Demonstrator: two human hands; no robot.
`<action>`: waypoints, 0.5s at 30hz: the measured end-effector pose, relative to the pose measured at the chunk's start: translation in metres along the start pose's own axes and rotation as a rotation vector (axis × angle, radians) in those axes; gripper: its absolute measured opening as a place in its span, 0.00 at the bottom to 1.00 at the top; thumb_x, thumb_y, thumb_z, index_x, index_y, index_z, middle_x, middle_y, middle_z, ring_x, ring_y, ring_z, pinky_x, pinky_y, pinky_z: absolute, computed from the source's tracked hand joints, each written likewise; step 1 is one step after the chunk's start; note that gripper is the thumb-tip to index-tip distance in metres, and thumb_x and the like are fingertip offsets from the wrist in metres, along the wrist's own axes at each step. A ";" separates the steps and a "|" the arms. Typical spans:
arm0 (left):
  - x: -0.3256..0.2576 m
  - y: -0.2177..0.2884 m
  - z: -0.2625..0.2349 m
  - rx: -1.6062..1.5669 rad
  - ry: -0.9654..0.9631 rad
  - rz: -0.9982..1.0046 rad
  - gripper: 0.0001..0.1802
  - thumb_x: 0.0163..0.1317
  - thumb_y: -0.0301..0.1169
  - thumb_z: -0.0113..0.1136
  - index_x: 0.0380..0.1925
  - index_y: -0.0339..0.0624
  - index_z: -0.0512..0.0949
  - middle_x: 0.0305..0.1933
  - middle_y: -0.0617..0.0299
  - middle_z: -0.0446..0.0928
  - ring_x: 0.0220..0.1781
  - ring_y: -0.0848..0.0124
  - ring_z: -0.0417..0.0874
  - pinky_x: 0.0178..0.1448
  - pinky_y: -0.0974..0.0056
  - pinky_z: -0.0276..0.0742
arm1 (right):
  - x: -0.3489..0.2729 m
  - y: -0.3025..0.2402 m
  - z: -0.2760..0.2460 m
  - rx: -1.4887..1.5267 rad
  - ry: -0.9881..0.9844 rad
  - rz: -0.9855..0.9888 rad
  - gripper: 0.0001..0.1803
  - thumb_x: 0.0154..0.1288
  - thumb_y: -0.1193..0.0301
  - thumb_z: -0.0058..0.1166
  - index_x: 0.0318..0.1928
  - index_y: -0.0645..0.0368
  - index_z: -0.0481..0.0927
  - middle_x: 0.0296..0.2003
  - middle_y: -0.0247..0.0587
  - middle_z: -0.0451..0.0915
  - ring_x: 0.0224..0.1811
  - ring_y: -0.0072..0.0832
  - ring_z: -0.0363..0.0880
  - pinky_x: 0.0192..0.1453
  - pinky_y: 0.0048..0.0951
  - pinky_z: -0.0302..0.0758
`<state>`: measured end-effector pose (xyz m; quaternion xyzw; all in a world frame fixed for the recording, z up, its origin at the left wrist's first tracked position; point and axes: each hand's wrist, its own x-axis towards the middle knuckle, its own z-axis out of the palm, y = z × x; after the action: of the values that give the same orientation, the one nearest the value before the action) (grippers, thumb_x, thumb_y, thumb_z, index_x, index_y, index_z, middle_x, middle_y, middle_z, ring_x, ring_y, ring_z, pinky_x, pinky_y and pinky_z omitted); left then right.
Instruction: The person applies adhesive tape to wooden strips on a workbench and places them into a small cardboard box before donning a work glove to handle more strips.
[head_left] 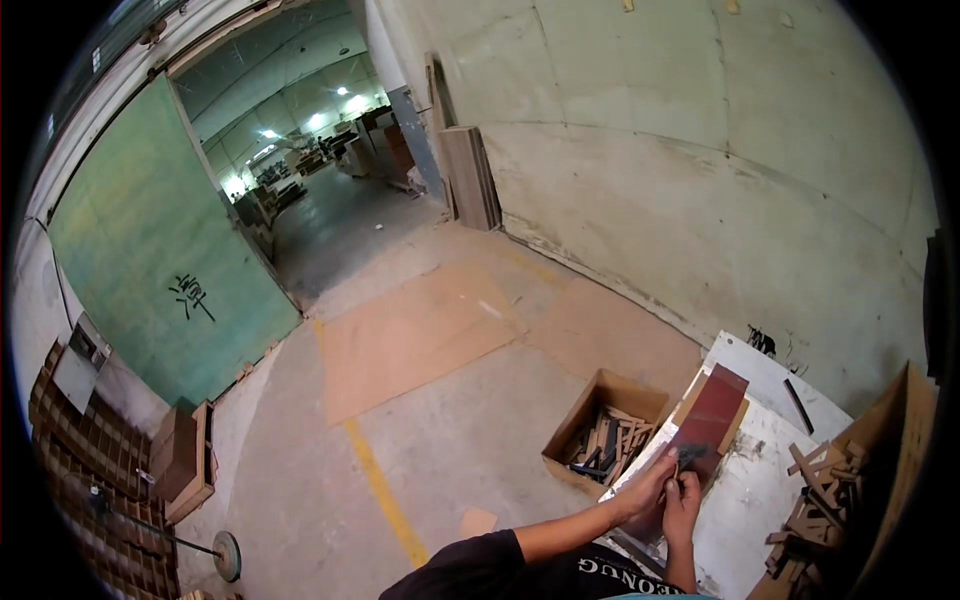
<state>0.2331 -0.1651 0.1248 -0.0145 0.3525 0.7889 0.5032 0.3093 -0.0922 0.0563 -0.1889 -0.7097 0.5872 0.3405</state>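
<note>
Sandpaper sheet (708,425) lies on the white table (745,510), near right. Left hand (648,488) and right hand (682,500) pinch a small dark piece (684,459) against it; the cardboard box (603,430) already holds many.

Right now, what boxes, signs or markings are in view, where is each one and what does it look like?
Open cardboard box: on the floor left of the hands, brown, full of wood strips.
Second cardboard box: far right, brown, beside piled wood strips.
Painted mark: on the green door, black brushstrokes.
Black mark: white board's far edge.
</note>
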 end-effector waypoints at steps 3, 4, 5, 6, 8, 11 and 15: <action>0.033 -0.038 -0.088 0.117 -0.124 -0.042 0.11 0.62 0.36 0.45 0.37 0.43 0.75 0.33 0.63 0.74 0.39 0.72 0.73 0.46 0.66 0.68 | -0.007 -0.009 0.002 -0.138 -0.197 0.052 0.06 0.64 0.75 0.45 0.30 0.63 0.68 0.28 0.35 0.65 0.34 0.22 0.64 0.41 0.24 0.65; 0.042 -0.040 -0.110 0.465 -0.125 0.100 0.12 0.61 0.36 0.47 0.35 0.42 0.76 0.32 0.60 0.74 0.38 0.70 0.74 0.45 0.64 0.69 | -0.010 -0.011 0.002 -0.074 -0.187 0.051 0.08 0.62 0.74 0.46 0.26 0.63 0.67 0.25 0.35 0.64 0.32 0.23 0.64 0.38 0.26 0.64; 0.050 -0.040 -0.130 0.811 -0.125 0.243 0.12 0.60 0.36 0.48 0.34 0.40 0.76 0.31 0.56 0.75 0.37 0.69 0.75 0.44 0.63 0.70 | -0.011 -0.013 0.001 -0.064 -0.198 0.001 0.08 0.60 0.75 0.47 0.25 0.63 0.66 0.25 0.37 0.64 0.30 0.25 0.64 0.36 0.27 0.64; 0.054 -0.041 -0.139 1.156 -0.119 0.388 0.12 0.59 0.36 0.49 0.32 0.39 0.77 0.30 0.53 0.75 0.36 0.68 0.76 0.43 0.61 0.71 | -0.013 -0.015 0.000 -0.053 -0.211 -0.048 0.09 0.58 0.75 0.48 0.24 0.63 0.65 0.24 0.39 0.64 0.28 0.28 0.64 0.34 0.29 0.64; 0.051 -0.035 -0.127 1.509 0.025 0.432 0.13 0.57 0.34 0.49 0.33 0.36 0.78 0.30 0.47 0.75 0.37 0.66 0.77 0.42 0.58 0.71 | -0.014 -0.021 0.002 -0.093 -0.257 -0.123 0.11 0.56 0.75 0.49 0.22 0.63 0.63 0.23 0.41 0.63 0.26 0.32 0.63 0.32 0.31 0.62; 0.043 0.014 -0.077 1.173 -0.253 0.571 0.14 0.60 0.30 0.49 0.42 0.34 0.77 0.39 0.50 0.79 0.45 0.64 0.79 0.51 0.58 0.73 | -0.021 -0.032 0.019 -0.206 -0.333 -0.181 0.10 0.55 0.75 0.49 0.22 0.64 0.63 0.23 0.45 0.62 0.26 0.38 0.64 0.31 0.34 0.63; 0.034 0.021 -0.051 0.211 -0.457 0.138 0.17 0.61 0.29 0.48 0.49 0.35 0.71 0.46 0.52 0.75 0.51 0.66 0.75 0.57 0.60 0.68 | -0.006 -0.062 0.025 -0.243 -0.343 -0.200 0.09 0.53 0.76 0.49 0.23 0.64 0.63 0.23 0.47 0.62 0.26 0.42 0.65 0.30 0.35 0.63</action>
<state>0.1824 -0.1722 0.0853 0.2405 0.3101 0.7630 0.5136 0.3039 -0.1292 0.1127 -0.0549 -0.8378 0.4842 0.2462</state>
